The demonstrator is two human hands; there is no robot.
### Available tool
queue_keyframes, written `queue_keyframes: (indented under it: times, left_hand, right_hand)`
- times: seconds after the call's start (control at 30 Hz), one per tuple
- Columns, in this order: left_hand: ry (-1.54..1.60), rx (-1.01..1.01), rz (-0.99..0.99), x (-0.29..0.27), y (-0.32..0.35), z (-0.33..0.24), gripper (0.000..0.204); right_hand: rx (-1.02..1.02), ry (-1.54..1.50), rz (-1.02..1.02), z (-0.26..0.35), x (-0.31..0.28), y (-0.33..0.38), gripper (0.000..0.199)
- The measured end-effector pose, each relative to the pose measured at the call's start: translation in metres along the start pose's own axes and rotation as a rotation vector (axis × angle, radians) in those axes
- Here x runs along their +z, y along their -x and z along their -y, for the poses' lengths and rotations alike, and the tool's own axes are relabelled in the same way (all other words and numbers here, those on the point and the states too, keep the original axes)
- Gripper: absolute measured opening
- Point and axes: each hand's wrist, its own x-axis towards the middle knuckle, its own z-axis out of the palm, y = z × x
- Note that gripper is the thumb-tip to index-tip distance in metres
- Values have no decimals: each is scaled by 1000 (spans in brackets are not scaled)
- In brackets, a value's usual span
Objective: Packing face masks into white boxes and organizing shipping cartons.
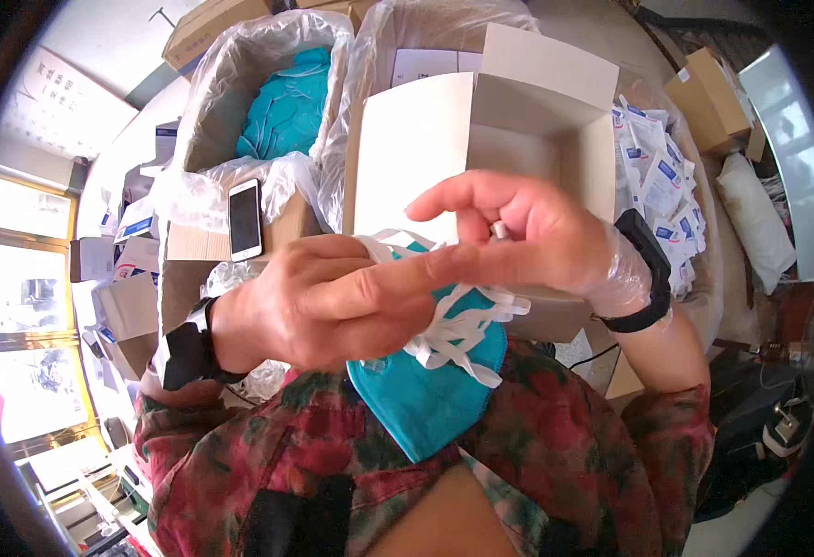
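Observation:
In front of my chest hangs a teal face mask with white straps bunched over it. My left hand is closed over the mask's upper part, its fingers curled and one pointing right. To the right, my right hand is raised above the straps. Its index finger stretches left while other fingers curl around a small white piece, perhaps a strap end. The two hands meet or overlap near the middle; whether they touch is unclear. Part of the mask lies hidden behind the left hand.
Ahead stands an open carton with raised flaps. A plastic-lined box of teal masks is at the far left, with a phone on cardboard before it. Packaged white packets fill a bag at the right; small boxes pile up left.

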Motion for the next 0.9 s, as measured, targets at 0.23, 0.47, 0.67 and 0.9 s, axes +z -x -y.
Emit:
queue_keyframes:
  times: [0.23,0.47,0.67,0.9]
  left_hand:
    - [129,-55,58,3,-2,2,18]
    - [42,-125,45,-7,-7,1,23]
    - [0,-140,104,-12,-14,-7,31]
    - [22,-8,112,-6,-20,-5,31]
  right_hand:
    - [-183,448,43,4,5,-7,14]
    - [-149,761,-13,23,3,8,8]
    - [133,339,48,24,-1,16,12]
    - [267,177,171,21,4,10,15]
